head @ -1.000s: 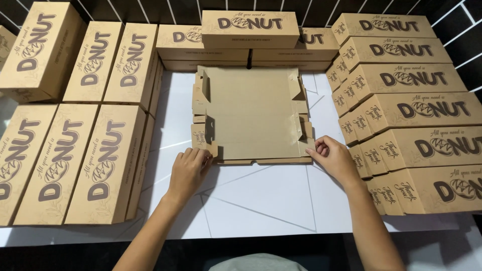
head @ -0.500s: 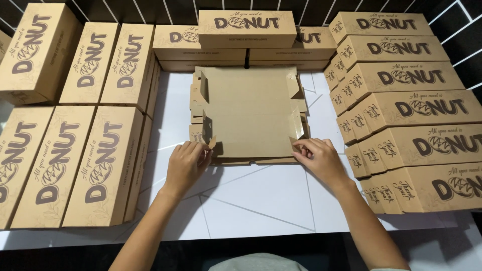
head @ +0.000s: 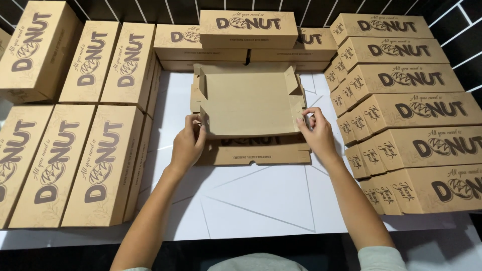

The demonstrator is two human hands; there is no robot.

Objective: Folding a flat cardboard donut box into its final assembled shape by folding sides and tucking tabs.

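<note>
Covering most of view, white table [head: 251,200] carries all. Finished brown cardboard boxes: rows at left [head: 75,150], stacked column at right [head: 401,110], few at back [head: 248,30]. Half-folded flat box [head: 248,103] lies at table centre, between these groups, side flaps raised, front flap flat. Left hand [head: 187,143] closed on near left corner flap; right hand [head: 316,131] pinches near right corner flap.

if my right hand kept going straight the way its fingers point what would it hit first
The right hand points up and inward, already touching the near right corner of the unfolded cardboard box. Going on, it would probably meet that box's raised right side flap.
</note>
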